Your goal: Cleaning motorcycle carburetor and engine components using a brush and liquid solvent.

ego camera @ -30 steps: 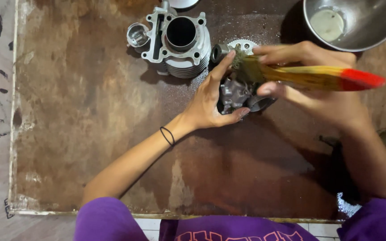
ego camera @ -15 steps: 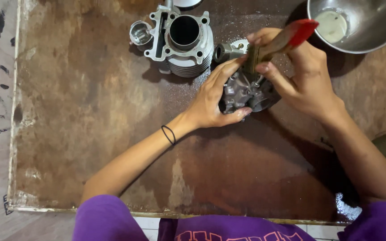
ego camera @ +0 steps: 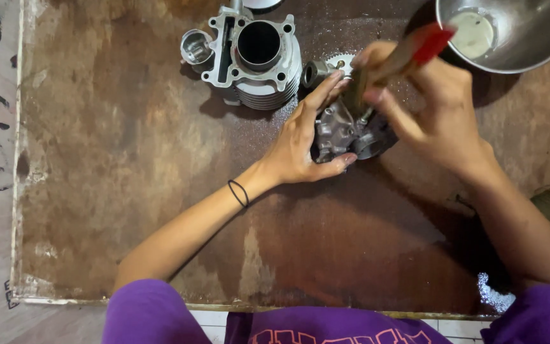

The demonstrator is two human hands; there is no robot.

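Observation:
My left hand (ego camera: 303, 137) grips a small grey metal engine part (ego camera: 345, 130) that rests on a rusty brown metal tray (ego camera: 128, 159). My right hand (ego camera: 434, 114) holds a paintbrush with a yellow and red handle (ego camera: 408, 54), its bristle end pressed down onto the part. Thumb and fingers of the left hand wrap the part's left side. A black band sits on my left wrist.
A grey finned engine cylinder (ego camera: 256, 57) stands at the back, with a small piston (ego camera: 197, 48) on its left. A steel bowl (ego camera: 517, 35) holding pale liquid sits at the back right. A small toothed gear (ego camera: 335, 64) lies behind the part. The tray's front edge runs along the bottom.
The brush has swung from lying sideways to the right to standing steeply over the part. My right hand moved up with it. The left hand kept its grip.

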